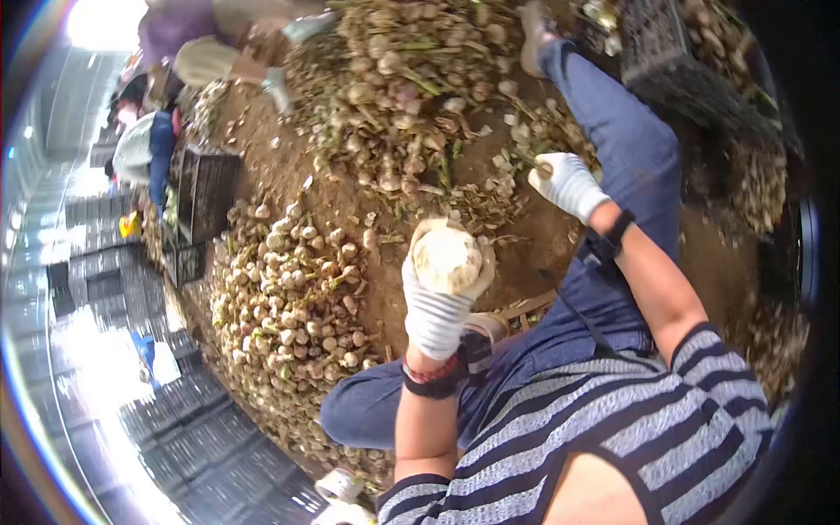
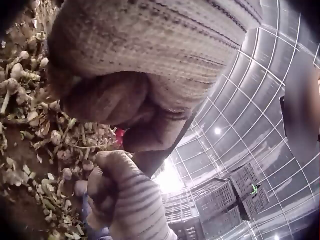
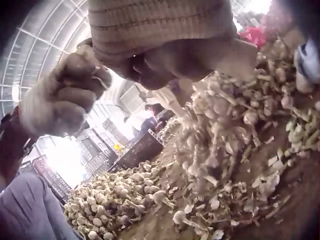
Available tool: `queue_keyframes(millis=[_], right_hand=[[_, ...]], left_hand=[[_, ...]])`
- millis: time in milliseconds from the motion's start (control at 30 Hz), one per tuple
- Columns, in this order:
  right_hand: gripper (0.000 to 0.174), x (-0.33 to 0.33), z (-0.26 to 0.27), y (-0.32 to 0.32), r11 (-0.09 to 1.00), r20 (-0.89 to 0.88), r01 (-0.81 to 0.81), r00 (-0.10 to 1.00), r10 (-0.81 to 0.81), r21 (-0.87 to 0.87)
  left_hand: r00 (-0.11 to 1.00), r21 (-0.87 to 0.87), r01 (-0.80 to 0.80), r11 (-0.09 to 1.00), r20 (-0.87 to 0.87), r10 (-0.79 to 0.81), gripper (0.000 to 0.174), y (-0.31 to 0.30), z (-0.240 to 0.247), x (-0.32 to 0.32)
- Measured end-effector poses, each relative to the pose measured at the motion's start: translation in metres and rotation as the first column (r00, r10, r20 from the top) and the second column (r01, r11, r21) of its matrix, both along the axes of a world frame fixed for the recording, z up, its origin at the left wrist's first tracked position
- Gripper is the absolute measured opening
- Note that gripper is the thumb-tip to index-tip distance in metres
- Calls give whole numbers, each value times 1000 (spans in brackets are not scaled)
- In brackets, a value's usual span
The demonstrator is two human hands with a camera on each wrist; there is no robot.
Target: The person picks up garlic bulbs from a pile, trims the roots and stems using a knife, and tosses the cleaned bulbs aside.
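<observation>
In the head view my gloved left hand is raised at mid-frame and holds a pale, round garlic bulb, washed out by glare. My gloved right hand is off to the right, near the bent knee, with its fingers curled round a small brown-handled tool. The hands are apart. The left wrist view has the left glove large and close, its fingers curled; the right hand appears below it. From the right wrist, the left hand shows curled fingers, while the right glove fills the top.
A pile of trimmed-looking garlic bulbs lies left of my legs. Ahead is a heap of garlic with stalks. Dark crates stand at the left, another crate at upper right. Other people work at upper left.
</observation>
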State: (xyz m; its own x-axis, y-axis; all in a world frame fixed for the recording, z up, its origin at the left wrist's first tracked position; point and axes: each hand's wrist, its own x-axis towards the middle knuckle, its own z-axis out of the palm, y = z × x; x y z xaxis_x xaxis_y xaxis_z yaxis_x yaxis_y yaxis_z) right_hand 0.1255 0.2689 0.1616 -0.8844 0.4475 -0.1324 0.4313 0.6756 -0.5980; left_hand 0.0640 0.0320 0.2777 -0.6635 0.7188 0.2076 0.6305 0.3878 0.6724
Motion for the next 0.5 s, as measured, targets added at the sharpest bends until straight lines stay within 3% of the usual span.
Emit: queue_keyframes(millis=[33, 67, 100, 133, 167, 200, 233, 267, 300, 367, 400, 433, 500], right_hand=[[21, 3, 7, -6, 992, -106, 32, 993, -44, -119], [22, 1, 32, -14, 999, -71, -43, 997, 41, -30], [23, -1, 32, -19, 998, -121, -55, 991, 55, 6], [23, 0, 32, -23, 992, -135, 13, 990, -30, -128], [24, 2, 35, -31, 960, -119, 73, 987, -109, -271], [24, 2, 44, -31, 930, 32, 98, 995, -93, -353], [24, 4, 40, -32, 931, 33, 95, 995, -89, -353], [24, 6, 35, -32, 903, 71, 158, 987, -141, -400], [24, 7, 30, -33, 868, 114, 224, 975, -193, -443], [25, 6, 23, -31, 871, 151, 251, 967, -206, -423], [25, 4, 20, -31, 876, 158, 256, 965, -208, -408], [25, 3, 18, -31, 881, 167, 261, 963, -211, -394], [27, 0, 15, -36, 886, 115, 246, 969, -218, -393]], left_hand=[[996, -47, -7, 999, -92, 3, 54, -5, -5, -4], [919, 174, -150, 973, 387, 73, 56, -3, -6, -2], [646, 317, -353, 880, 764, -16, 58, 10, -11, -9], [656, 442, -380, 812, 748, -99, 64, 14, -46, -18], [555, 386, -505, 772, 830, -52, 67, 22, -50, -21], [706, 379, -483, 789, 702, 95, 68, 21, -64, -25], [820, 369, -461, 807, 524, 230, 69, 18, -77, -29], [660, 346, -614, 710, 718, 220, 67, 25, -56, -24], [671, 413, -652, 636, 704, 231, 59, 21, -76, -29], [435, 268, -797, 541, 876, 207, 55, 13, -76, -29], [362, 233, -842, 487, 913, 189, 42, 9, -84, -31], [359, 230, -843, 486, 914, 189, 42, 5, -88, -29], [141, 190, -881, 433, 980, -143, 29, 0, -96, -25]])
